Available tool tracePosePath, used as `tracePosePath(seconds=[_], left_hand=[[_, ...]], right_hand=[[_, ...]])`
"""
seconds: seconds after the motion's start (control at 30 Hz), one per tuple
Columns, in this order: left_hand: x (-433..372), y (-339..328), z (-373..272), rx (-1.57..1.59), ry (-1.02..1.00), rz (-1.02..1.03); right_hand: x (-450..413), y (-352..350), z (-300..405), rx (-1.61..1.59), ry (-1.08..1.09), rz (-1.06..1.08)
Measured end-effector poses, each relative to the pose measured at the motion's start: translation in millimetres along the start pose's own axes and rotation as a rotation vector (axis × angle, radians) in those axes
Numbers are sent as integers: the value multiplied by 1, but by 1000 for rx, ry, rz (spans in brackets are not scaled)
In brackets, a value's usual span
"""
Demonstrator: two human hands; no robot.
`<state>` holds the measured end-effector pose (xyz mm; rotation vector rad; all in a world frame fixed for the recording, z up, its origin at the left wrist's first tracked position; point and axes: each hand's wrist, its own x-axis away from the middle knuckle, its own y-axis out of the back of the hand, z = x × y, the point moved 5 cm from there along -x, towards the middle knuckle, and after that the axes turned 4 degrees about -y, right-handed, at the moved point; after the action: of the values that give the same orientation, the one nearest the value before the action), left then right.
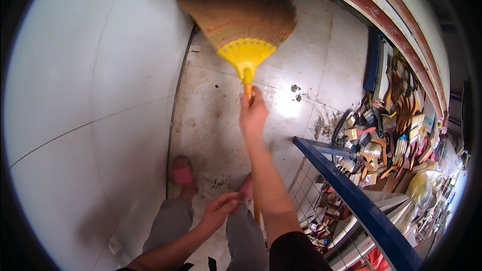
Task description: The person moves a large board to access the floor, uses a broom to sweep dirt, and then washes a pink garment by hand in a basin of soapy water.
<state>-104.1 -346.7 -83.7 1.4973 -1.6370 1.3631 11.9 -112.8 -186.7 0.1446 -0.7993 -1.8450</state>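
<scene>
My right hand (255,114) grips the orange handle of a broom (246,56) just below its yellow plastic collar. The fan of brown bristles spreads away from me at the top of the view and is blurred. Most of the handle is hidden behind my right forearm; a short piece shows lower down by my leg. In front of my knees is my left hand (222,209), which holds nothing visible, its thumb and fingers a little apart and slightly blurred. My feet in pink shoes (182,173) stand on the dirty tiled floor (211,120).
Dark clumps of dirt (296,93) lie on the tiles. On the left rises a pale panelled wall (75,82). A blue metal frame (350,195) with wire mesh juts in at the right. Beyond it are piled paintbrushes (376,146), below red-banded shelf edges (376,11) bearing writing.
</scene>
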Motion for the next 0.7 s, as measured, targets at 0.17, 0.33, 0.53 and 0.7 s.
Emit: tracePosePath(seconds=[0.17, 0.33, 0.53, 0.7], left_hand=[[5, -1, 8, 25, 33, 16], [6, -4, 14, 73, 68, 56], [8, -4, 17, 81, 4, 78], [8, 2, 22, 67, 24, 62]], right_hand=[[-20, 35, 1, -746, -455, 786], [133, 82, -62, -887, -861, 781], [185, 126, -25, -768, -773, 693], [119, 151, 23, -837, -643, 381]])
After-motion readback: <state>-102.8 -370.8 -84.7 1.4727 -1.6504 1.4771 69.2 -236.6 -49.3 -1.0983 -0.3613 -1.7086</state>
